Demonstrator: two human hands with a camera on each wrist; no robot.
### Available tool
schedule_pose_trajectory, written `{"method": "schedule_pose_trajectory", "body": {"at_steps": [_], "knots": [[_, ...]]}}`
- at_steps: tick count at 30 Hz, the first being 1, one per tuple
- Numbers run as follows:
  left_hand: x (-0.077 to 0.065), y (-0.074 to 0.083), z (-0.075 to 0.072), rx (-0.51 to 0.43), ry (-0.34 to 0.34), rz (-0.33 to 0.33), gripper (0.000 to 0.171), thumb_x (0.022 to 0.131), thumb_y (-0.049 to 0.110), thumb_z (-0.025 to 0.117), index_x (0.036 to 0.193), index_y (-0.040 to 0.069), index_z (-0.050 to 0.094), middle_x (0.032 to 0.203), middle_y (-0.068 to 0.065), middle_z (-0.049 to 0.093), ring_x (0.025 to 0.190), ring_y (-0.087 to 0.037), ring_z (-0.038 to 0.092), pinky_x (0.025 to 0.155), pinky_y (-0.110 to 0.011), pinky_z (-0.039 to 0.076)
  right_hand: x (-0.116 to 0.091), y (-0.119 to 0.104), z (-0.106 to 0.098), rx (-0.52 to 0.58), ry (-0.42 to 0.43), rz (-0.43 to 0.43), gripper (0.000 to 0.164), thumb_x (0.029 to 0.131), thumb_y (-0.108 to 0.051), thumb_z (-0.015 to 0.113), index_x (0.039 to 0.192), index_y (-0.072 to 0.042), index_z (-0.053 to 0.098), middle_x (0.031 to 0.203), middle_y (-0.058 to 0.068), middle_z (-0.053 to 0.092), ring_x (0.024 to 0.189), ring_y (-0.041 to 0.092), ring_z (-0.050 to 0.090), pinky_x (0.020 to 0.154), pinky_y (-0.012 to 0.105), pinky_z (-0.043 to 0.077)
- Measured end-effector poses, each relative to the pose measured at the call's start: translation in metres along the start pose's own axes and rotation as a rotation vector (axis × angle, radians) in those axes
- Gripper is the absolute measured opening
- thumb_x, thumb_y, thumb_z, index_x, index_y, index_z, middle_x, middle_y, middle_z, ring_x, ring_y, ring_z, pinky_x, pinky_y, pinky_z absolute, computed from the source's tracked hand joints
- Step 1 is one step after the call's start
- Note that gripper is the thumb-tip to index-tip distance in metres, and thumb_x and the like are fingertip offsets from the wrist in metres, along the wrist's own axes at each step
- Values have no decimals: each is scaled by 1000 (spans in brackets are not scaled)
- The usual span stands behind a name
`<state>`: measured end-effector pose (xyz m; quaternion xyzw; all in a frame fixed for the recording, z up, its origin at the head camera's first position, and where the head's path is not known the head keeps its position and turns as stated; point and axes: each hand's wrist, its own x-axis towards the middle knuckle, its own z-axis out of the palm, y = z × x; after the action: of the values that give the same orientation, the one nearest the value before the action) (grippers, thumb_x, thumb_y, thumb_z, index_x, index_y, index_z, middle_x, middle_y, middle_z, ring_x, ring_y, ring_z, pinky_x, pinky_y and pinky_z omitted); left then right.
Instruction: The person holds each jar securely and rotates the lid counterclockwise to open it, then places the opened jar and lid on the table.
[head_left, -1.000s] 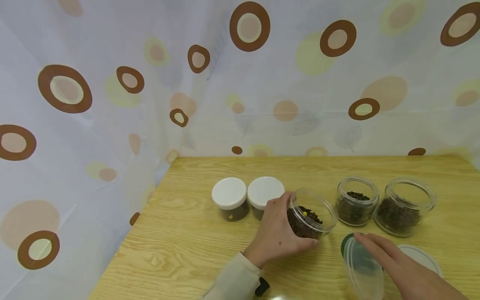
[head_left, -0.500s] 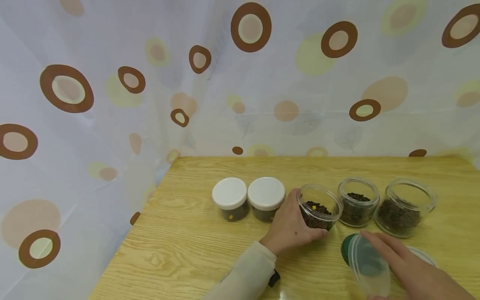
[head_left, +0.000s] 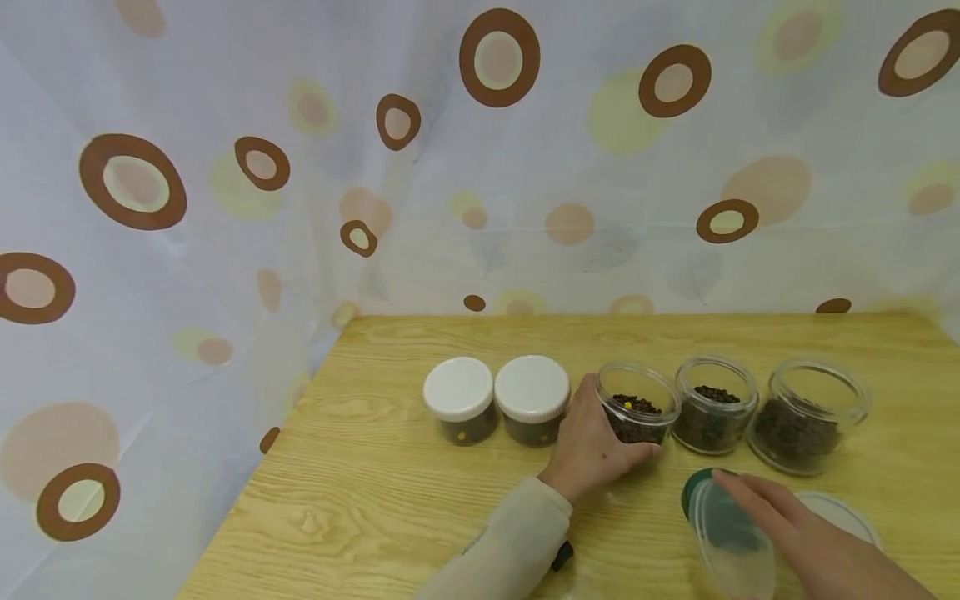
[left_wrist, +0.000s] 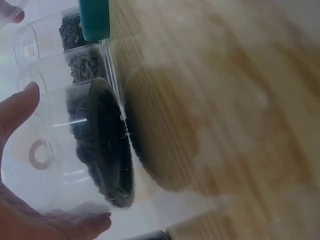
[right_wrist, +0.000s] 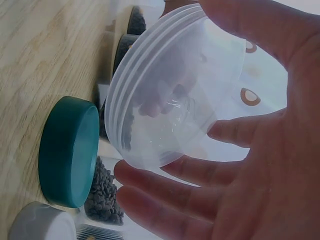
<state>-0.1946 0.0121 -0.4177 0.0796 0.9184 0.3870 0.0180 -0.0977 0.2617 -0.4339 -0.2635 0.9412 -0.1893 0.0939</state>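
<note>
My left hand (head_left: 596, 446) grips a clear glass jar (head_left: 637, 427) part filled with dark bean-like grains and one yellow bit. Thumb and fingers press its sides. In the left wrist view the jar (left_wrist: 60, 150) is upright; whether its base (left_wrist: 112, 145) touches the table cannot be told. My right hand (head_left: 825, 542) holds a translucent plastic inner lid (head_left: 738, 554) tilted on edge, more plainly seen as a ridged inner lid (right_wrist: 165, 95) in the right wrist view. Just beyond it on the table is a green lid (right_wrist: 57, 155).
Two open jars, a middle jar (head_left: 708, 421) and a right jar (head_left: 798, 429), hold similar dark grains. Left of my hand stand a jar with a white lid (head_left: 457, 387) and a second white-lidded jar (head_left: 532, 387). A loose white lid (head_left: 840, 517) lies behind my right hand. A patterned curtain (head_left: 480, 183) hangs behind.
My left hand has carried the jar rightward and back, beside the middle open jar. My right hand stays almost in place with the inner lid, swaying only slightly.
</note>
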Motion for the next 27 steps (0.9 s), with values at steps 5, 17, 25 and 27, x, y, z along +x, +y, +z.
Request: {"method": "schedule_pose_trajectory", "body": {"at_steps": [5, 17, 25, 27], "knots": [[0, 0, 1, 39, 8, -54, 102, 68, 54, 86, 147, 18, 32, 132, -6, 57, 111, -27, 65, 86, -38, 56, 0, 3, 3, 0, 8, -10, 113, 83, -51, 75, 161, -24, -2, 149, 26, 31, 100, 22, 66, 58, 21, 43], [3, -2, 3, 21, -34, -178, 100, 67, 57, 86, 142, 12, 37, 128, -13, 63, 113, -30, 67, 87, -41, 57, -1, 5, 10, 47, -31, -8, 107, 87, -48, 71, 161, -22, -2, 150, 31, 31, 95, 13, 68, 57, 22, 44], [7, -1, 5, 47, 33, -207, 106, 67, 57, 86, 146, 4, 38, 128, -19, 63, 118, -31, 65, 93, -41, 56, -3, 5, 9, 58, -72, 28, 105, 89, -48, 69, 161, -23, -3, 152, 33, 27, 98, 24, 68, 56, 23, 43], [8, -2, 6, 58, 36, -202, 111, 67, 57, 86, 149, 4, 35, 134, -19, 61, 123, -31, 62, 97, -41, 55, -4, 7, 9, 54, -67, 25, 106, 89, -48, 70, 161, -23, -3, 151, 33, 28, 98, 24, 68, 56, 23, 44]]}}
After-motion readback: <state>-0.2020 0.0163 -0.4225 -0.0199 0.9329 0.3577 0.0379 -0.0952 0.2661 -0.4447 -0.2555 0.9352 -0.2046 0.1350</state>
